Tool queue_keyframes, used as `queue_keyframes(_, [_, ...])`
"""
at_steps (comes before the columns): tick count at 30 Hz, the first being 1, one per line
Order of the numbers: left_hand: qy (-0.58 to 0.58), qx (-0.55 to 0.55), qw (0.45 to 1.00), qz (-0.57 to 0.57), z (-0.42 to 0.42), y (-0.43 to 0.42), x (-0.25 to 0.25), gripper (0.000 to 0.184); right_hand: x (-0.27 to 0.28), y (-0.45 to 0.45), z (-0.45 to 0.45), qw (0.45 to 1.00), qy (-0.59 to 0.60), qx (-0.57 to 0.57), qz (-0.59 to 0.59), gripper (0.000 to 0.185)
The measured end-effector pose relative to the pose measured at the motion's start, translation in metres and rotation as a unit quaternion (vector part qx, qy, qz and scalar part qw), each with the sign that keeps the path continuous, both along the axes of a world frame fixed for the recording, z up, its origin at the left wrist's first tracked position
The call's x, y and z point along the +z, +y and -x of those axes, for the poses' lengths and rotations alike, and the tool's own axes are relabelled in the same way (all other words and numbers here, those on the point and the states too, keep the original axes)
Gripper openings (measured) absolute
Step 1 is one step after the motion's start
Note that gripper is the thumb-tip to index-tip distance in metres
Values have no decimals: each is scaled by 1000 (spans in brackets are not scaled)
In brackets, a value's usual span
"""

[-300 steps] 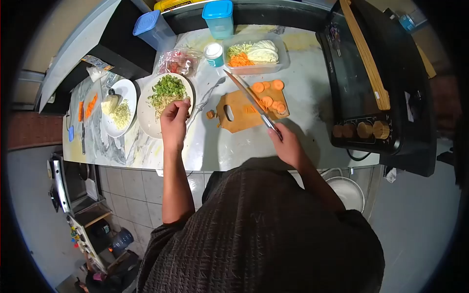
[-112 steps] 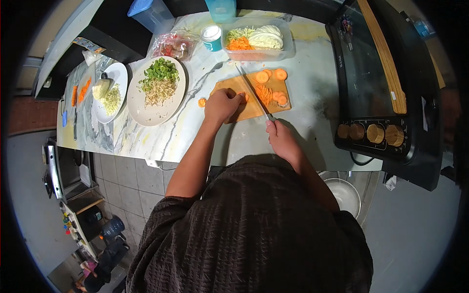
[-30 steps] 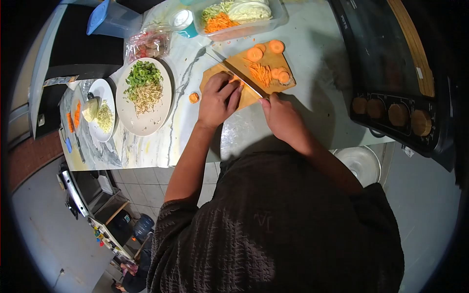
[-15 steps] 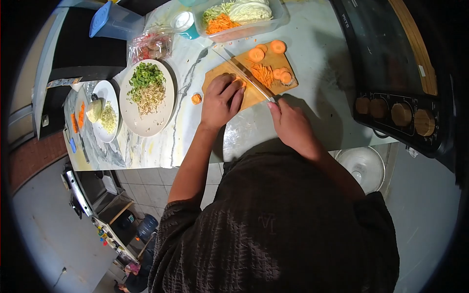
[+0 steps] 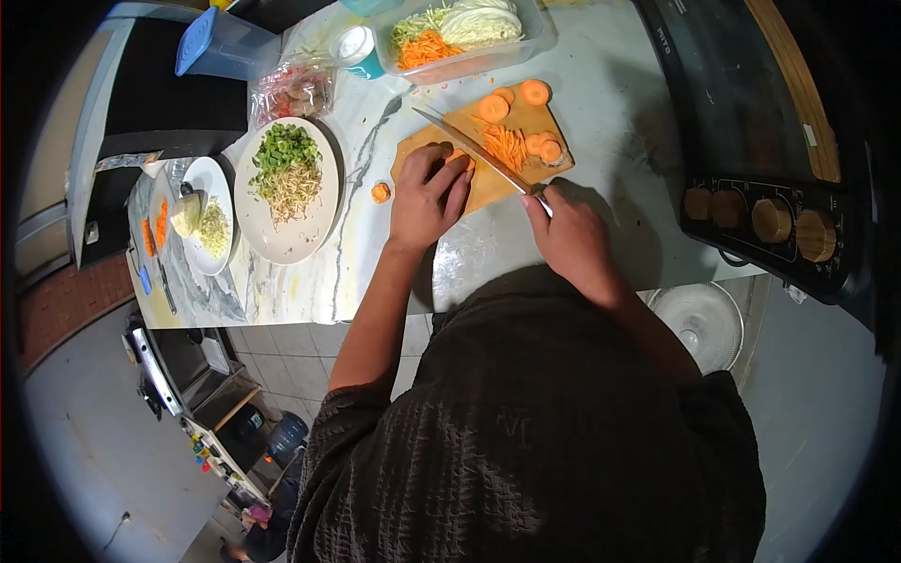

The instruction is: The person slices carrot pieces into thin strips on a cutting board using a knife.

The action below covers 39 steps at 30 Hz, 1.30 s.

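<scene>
On the wooden cutting board (image 5: 488,192), my left hand (image 5: 428,199) presses its bent fingers on a carrot piece (image 5: 457,158) at the board's left part. My right hand (image 5: 571,233) is closed round the handle of a knife (image 5: 490,161), whose blade slants up and left across the board, just right of my left fingers. Carrot shreds (image 5: 505,147) lie right of the blade. Carrot slices (image 5: 494,108) rest at the board's back and right side. A carrot end (image 5: 380,192) sits on the counter, left of the board.
Behind the board stands a clear container (image 5: 460,64) of shredded vegetables, beside a white-lidded tub (image 5: 357,52). To the left are a plate (image 5: 286,249) of greens and sprouts, a smaller plate (image 5: 208,258), and a plastic bag (image 5: 293,91). A black oven (image 5: 751,122) stands right.
Since ten seconds ago, my left hand has moved from near the sprout plate onto the board, onto a carrot piece. In the last half second, my right hand and the knife have shifted slightly right.
</scene>
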<state>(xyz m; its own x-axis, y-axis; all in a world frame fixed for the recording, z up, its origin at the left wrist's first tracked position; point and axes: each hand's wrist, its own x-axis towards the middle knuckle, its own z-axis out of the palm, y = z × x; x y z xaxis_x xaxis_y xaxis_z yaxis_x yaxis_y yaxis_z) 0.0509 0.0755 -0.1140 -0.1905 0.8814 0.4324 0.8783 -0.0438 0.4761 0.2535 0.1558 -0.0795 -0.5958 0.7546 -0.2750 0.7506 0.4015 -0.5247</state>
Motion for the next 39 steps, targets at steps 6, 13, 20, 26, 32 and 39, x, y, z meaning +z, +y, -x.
queue_keyframes(6, [-15, 5, 1000, 4, 0, -1, 0, 20, 3, -3, -4, 999, 27, -2, 33, 43])
queue_keyframes(13, [-11, 3, 1000, -2, -1, -1, 1, 18, 6, -3, 0, 999, 33, -14, 31, 44])
queue_keyframes(20, [-4, 4, 1000, -10, -2, 0, 1, 17, 6, 1, 12, 993, 53, -17, 99, 46])
queue_keyframes(26, [-6, 0, 1000, -10, 0, 0, -1, 18, 6, 1, 14, 991, 59, -5, 118, 45])
queue_keyframes(32, [-8, 1, 1000, -5, -1, 1, -1, 19, 1, 0, 16, 991, 58, -1, 117, 44])
queue_keyframes(39, [-9, 2, 1000, -4, -1, 1, -1, 19, -1, -4, 21, 994, 42, -6, 103, 44])
